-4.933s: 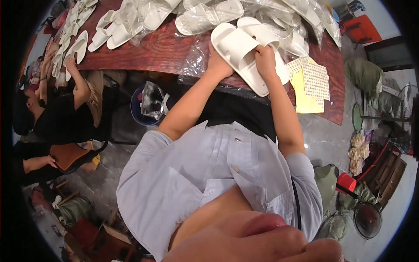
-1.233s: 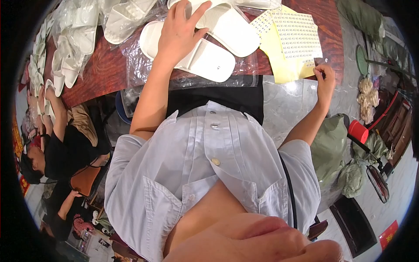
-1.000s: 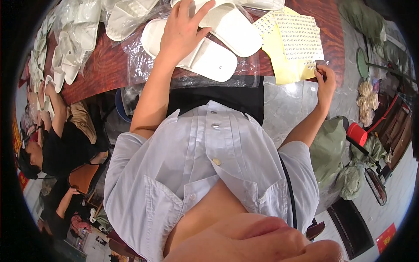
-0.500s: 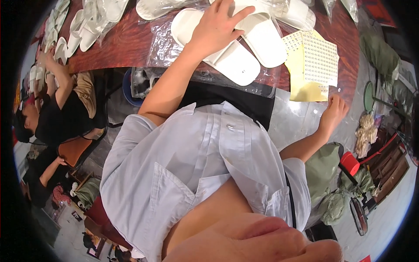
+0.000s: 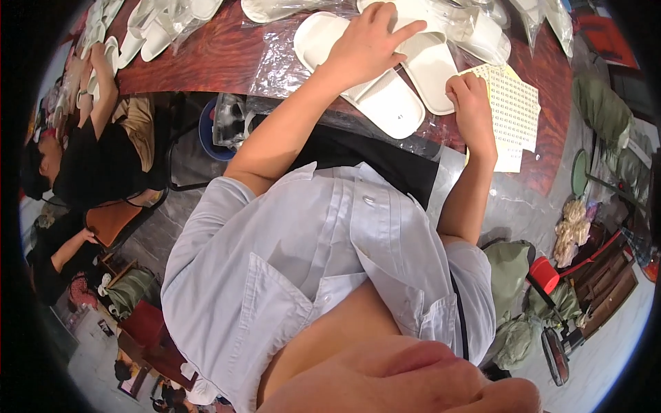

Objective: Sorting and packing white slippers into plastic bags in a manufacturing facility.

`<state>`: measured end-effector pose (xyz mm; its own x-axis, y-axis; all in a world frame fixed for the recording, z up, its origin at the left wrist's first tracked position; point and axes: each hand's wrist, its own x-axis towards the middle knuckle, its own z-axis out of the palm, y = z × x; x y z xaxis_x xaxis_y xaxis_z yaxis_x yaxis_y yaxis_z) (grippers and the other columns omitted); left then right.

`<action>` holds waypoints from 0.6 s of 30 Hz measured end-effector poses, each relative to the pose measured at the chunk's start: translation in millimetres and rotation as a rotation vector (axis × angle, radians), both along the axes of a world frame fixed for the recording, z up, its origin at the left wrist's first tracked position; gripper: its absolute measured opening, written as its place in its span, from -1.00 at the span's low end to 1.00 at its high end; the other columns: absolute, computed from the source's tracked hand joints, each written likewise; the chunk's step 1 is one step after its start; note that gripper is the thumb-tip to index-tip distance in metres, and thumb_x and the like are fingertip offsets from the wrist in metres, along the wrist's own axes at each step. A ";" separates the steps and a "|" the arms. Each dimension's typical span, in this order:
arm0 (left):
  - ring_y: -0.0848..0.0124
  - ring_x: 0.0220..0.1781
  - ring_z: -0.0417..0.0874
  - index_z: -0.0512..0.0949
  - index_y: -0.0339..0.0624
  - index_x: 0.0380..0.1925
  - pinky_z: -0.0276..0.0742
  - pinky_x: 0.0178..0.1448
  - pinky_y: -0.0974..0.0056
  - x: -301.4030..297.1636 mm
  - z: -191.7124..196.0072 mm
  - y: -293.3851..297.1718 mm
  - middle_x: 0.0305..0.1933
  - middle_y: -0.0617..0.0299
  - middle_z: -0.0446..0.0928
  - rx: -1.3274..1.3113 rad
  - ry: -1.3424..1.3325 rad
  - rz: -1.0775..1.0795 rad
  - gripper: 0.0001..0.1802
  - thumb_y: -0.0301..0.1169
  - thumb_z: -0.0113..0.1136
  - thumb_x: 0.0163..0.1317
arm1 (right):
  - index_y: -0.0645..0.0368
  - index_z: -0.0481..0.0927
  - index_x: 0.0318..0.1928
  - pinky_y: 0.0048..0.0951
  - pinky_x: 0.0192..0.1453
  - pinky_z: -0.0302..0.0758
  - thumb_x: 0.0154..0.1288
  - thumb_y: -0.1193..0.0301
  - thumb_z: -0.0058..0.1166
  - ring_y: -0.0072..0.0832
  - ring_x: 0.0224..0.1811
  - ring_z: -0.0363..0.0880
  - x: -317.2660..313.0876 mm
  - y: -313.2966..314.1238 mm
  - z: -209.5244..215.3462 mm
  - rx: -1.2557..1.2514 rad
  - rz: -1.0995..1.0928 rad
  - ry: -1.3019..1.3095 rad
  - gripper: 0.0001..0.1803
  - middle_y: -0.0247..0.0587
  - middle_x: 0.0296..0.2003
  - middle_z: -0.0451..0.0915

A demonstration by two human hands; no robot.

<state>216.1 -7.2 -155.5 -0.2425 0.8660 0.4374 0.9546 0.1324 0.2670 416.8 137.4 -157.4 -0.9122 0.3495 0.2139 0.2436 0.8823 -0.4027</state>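
A pair of white slippers lies on clear plastic at the table's near side. My left hand point(image 5: 368, 45) rests over their straps with its fingers spread, hiding part of both. The left slipper point(image 5: 387, 103) bears a small printed mark on its heel end; on the right slipper point(image 5: 430, 72) I see no mark. My right hand point(image 5: 474, 110) is closed in a pinch beside the right slipper's heel. Whatever its fingertips hold is too small to make out. Just right of that hand lie sheets of small printed stickers point(image 5: 515, 113), partly covered by it.
More white slippers point(image 5: 482, 38), some in clear bags, line the table's far side. The dark red wood table point(image 5: 206, 69) has its near edge before me. At the left, another person point(image 5: 96, 165) in black sits handling slippers. A blue tub point(image 5: 210, 134) stands below the table.
My right hand has moved left and up from the near edge of the sticker sheets to the right slipper's heel. My left hand stays over the straps. The whole view has shifted slightly.
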 end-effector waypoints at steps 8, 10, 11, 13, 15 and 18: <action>-0.09 0.17 0.38 0.38 0.02 0.35 0.44 0.20 -0.03 -0.5 0.4 -3.9 0.11 -0.16 0.31 0.017 0.066 0.020 -0.19 -0.31 0.42 0.03 | 0.28 0.56 -0.22 -0.38 -0.10 0.42 0.13 0.64 0.20 -0.35 -0.25 0.46 -7.9 12.9 -11.5 -0.316 -0.032 0.066 -0.82 -0.19 -0.30 0.48; -0.09 0.18 0.37 0.38 0.03 0.35 0.44 0.21 -0.03 0.1 1.0 -0.7 0.12 -0.16 0.30 0.021 0.053 0.006 -0.20 -0.31 0.42 0.04 | 0.28 0.56 -0.21 -0.41 -0.12 0.42 0.12 0.64 0.23 -0.40 -0.28 0.45 -4.8 13.8 -10.3 -0.379 -0.063 0.074 -0.80 -0.22 -0.31 0.48; -0.09 0.18 0.36 0.38 0.03 0.36 0.43 0.21 -0.02 0.5 1.4 1.0 0.12 -0.15 0.29 0.020 0.042 -0.002 -0.20 -0.31 0.41 0.04 | 0.28 0.57 -0.21 -0.38 -0.10 0.44 0.09 0.63 0.25 -0.35 -0.26 0.49 -2.3 13.7 -10.5 -0.410 -0.102 0.094 -0.78 -0.20 -0.30 0.50; -0.08 0.16 0.40 0.38 -0.02 0.34 0.45 0.19 -0.03 -0.1 0.8 1.6 0.10 -0.18 0.33 0.047 0.051 -0.007 -0.21 -0.32 0.42 0.03 | 0.28 0.57 -0.20 -0.35 -0.08 0.46 0.06 0.62 0.27 -0.31 -0.23 0.52 -1.6 12.7 -11.1 -0.446 -0.129 0.115 -0.75 -0.17 -0.29 0.53; -0.07 0.14 0.44 0.39 -0.07 0.32 0.46 0.17 -0.03 -1.1 -3.3 0.5 0.08 -0.20 0.38 0.070 0.064 -0.006 -0.21 -0.33 0.44 0.02 | 0.28 0.58 -0.19 -0.39 -0.05 0.46 0.03 0.63 0.29 -0.35 -0.21 0.52 0.6 10.0 -10.8 -0.455 -0.142 0.147 -0.73 -0.19 -0.28 0.52; -0.03 0.24 0.42 0.37 0.38 0.35 0.52 0.22 -0.01 -1.8 -14.2 -1.2 0.20 -0.07 0.33 0.044 0.076 0.061 -0.23 -0.25 0.42 0.10 | 0.29 0.57 -0.20 -0.41 -0.03 0.45 0.02 0.65 0.30 -0.36 -0.19 0.53 7.4 13.1 -12.7 -0.525 -0.086 0.156 -0.72 -0.17 -0.26 0.51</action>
<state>214.3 -8.4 -169.7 -0.2588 0.8300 0.4941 0.9628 0.1805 0.2012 424.2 150.5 -170.1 -0.8471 0.5175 0.1211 0.2082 0.5327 -0.8203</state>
